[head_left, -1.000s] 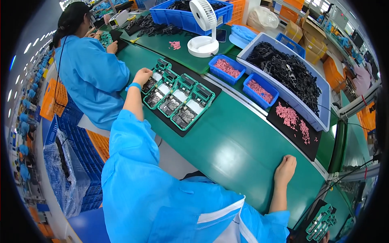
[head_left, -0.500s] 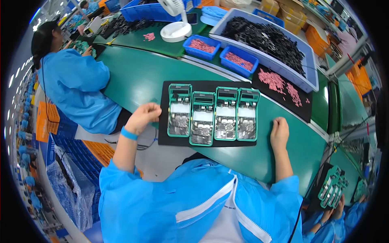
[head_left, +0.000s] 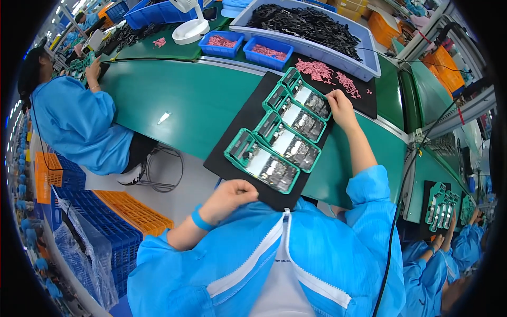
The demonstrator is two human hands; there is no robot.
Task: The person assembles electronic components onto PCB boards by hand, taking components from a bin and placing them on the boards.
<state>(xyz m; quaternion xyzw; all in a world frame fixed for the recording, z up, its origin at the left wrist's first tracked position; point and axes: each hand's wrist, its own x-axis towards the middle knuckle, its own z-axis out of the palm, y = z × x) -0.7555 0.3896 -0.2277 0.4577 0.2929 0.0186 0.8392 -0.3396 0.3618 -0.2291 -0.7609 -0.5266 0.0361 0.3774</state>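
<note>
A black mat [head_left: 226, 157] lies at a slant on the green bench, its near corner by my jacket. Four-sided green frames [head_left: 262, 160], several of them, sit on it in a slanting row, each holding dark and silvery electronic parts with a pale white block. My left hand [head_left: 228, 199], with a blue wristband, is closed at the mat's near left edge, thumb and fingers pinched there. At the far right end of the mat, my right hand [head_left: 342, 110] is closed too, its fingertips at the edge beside the farthest frame.
Beyond the mat stand two blue trays of pink pieces [head_left: 221, 42] and a large bin of black parts [head_left: 369, 66]. Loose pink pieces [head_left: 317, 71] lie on another dark mat. A co-worker [head_left: 79, 121] sits at left; crates [head_left: 129, 211] stand below. A cable [head_left: 393, 248] hangs at right.
The mat with its frames has turned counter-clockwise. My left hand has come nearer my body along with the mat's edge; my right hand has reached away to its far right end.
</note>
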